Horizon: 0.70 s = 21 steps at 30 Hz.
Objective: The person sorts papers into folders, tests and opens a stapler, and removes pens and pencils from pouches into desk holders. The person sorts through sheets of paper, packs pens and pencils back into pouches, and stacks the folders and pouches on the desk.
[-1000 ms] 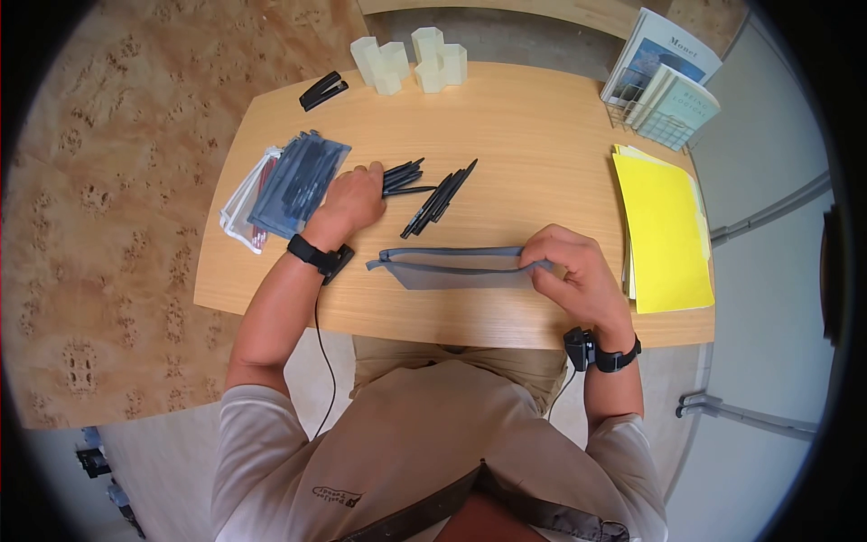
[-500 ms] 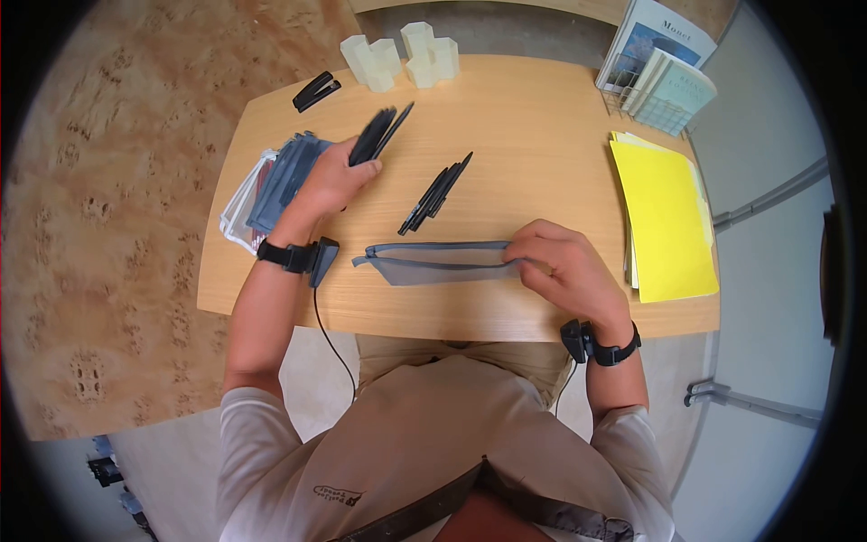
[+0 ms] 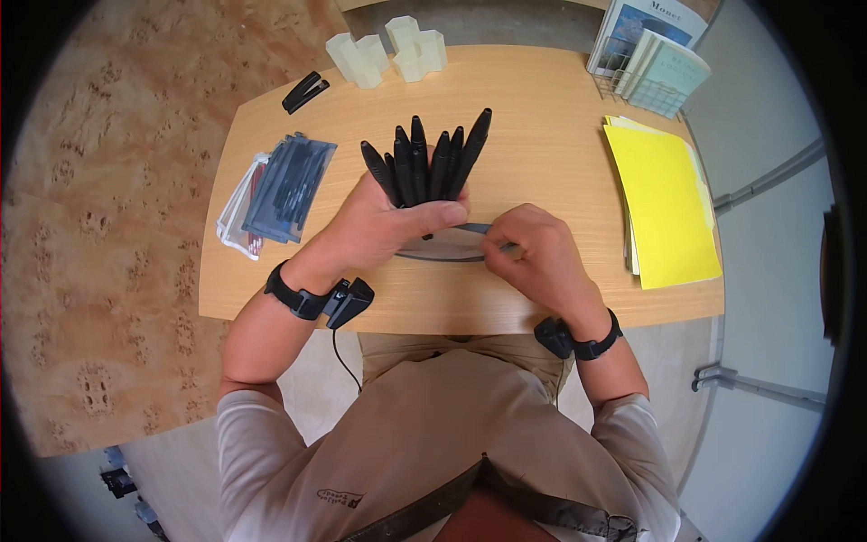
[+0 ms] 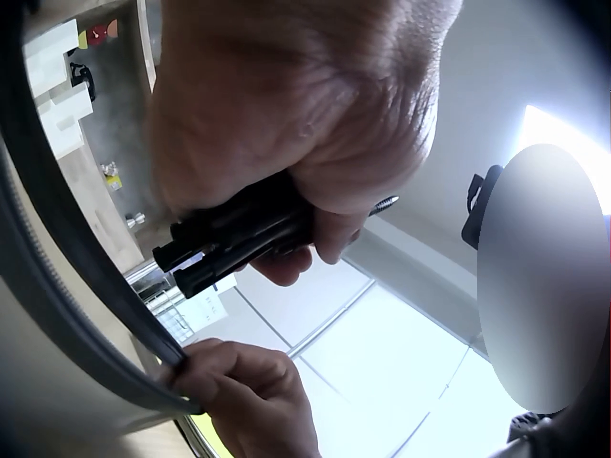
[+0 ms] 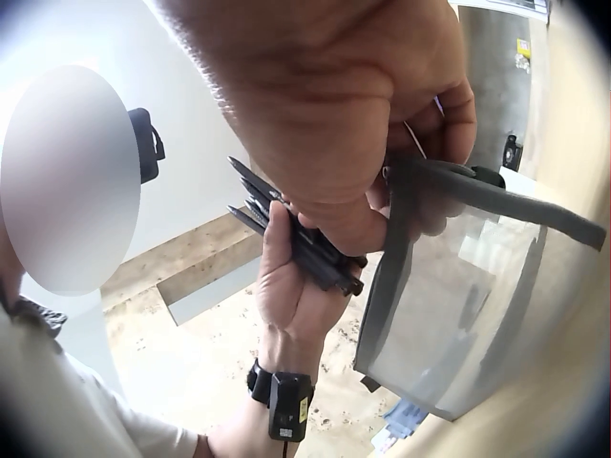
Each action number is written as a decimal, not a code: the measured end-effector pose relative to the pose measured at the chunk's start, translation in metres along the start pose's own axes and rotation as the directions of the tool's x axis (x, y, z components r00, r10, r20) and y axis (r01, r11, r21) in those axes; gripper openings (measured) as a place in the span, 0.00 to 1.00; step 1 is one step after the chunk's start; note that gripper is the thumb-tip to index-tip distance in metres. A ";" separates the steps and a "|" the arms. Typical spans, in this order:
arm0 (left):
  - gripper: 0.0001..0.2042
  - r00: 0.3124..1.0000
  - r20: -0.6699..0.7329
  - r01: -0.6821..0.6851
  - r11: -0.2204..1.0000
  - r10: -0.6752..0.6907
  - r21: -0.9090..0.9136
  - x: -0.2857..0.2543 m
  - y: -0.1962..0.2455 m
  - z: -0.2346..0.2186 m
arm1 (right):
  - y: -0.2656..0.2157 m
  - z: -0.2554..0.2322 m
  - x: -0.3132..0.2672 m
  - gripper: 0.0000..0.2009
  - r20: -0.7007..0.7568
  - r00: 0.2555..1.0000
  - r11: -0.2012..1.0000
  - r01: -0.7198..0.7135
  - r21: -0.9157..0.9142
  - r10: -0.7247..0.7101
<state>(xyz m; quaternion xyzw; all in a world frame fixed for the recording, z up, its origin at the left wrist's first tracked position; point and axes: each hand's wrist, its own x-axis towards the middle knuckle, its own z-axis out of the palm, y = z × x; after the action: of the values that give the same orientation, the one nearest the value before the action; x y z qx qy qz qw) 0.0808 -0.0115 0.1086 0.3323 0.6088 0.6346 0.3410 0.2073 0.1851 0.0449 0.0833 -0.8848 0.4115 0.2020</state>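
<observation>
A bunch of black pens (image 3: 417, 167) fans upward out of my left hand (image 3: 384, 226), whose thumb lies across them. The left wrist view shows their blunt ends (image 4: 196, 267) pointing toward the pouch opening. Below them is a grey mesh zip pouch (image 3: 442, 249), partly hidden by the left hand in the head view. My right hand (image 3: 542, 257) pinches the pouch's right end at the zipped rim. From the right wrist, the see-through mesh (image 5: 439, 305) hangs from those fingers, with the pens (image 5: 320, 258) close beside it.
Grey mesh pouches (image 3: 291, 190) holding dark pens lie at the left, over white-edged pouches (image 3: 237, 212) with red contents. A black stapler (image 3: 304, 92) and cream hexagonal holders (image 3: 358, 61) stand at the back. Right are a yellow folder (image 3: 664, 208) and books (image 3: 668, 77) in a wire rack.
My left hand gathered black pens off the table, lifted them, then brought them right to above the pouch. My right hand kept its pinch on the pouch throughout.
</observation>
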 end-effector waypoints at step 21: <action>0.11 0.989 -0.022 0.131 0.784 -0.148 0.606 0.001 -0.032 0.004 | 0.002 -0.003 0.008 0.10 -0.027 0.959 0.954 -0.276 0.118 0.281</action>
<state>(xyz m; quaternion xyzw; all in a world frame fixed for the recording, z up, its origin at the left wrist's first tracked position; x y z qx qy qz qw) 0.0847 -0.0073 0.0763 0.3863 0.7980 0.3751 0.2705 0.2007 0.1889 0.0488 -0.0401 -0.8585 0.4869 0.1562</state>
